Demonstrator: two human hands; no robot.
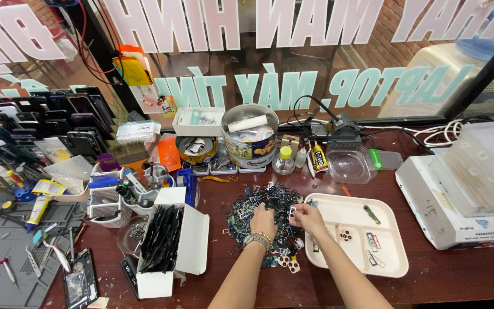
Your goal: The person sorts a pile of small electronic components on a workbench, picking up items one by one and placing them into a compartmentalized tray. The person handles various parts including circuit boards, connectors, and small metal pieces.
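I see my left hand [263,220] resting curled on the pile of small metal frames [261,214] mid-table, while my right hand [307,217] pinches one small piece at the pile's edge. The white sorting tray [398,243] beside it holds only a few pieces; most, I judge, remain unsorted.

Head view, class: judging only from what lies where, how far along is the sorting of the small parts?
Done: a few small pieces lie in the cream tray. In hand: the left hand rests on the pile of small parts; the right hand pinches one piece beside it. Left: most of the pile, with the tray mostly bare.
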